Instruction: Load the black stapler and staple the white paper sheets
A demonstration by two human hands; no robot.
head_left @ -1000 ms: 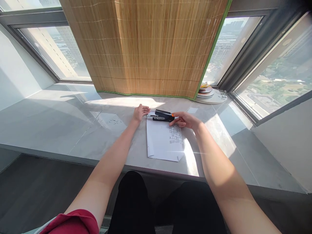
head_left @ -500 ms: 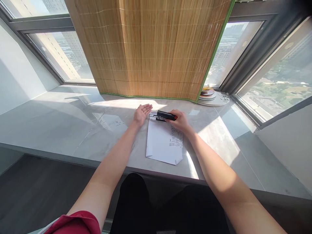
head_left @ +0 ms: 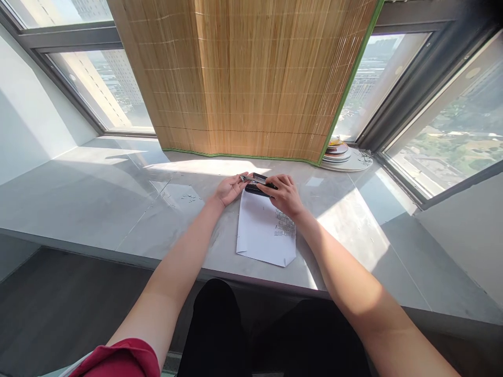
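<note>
A black stapler (head_left: 257,183) sits at the far end of a white sheet of paper (head_left: 262,230) on the grey stone sill. My right hand (head_left: 285,195) grips the stapler's body from the right. My left hand (head_left: 229,188) lies palm up beside it, fingertips touching the metal front end of the stapler. Rows of loose staples (head_left: 284,225) lie on the paper's right side, just below my right wrist.
A bamboo blind (head_left: 251,78) hangs down to the sill behind the stapler. A stack of plates (head_left: 346,154) stands at the back right corner. Several scattered staples (head_left: 188,197) lie left of my left hand. The sill's front edge (head_left: 196,272) runs above my knees.
My right hand closed over the stapler and tipped it up. My left hand turned palm up and moved right until its fingers met the stapler's front end.
</note>
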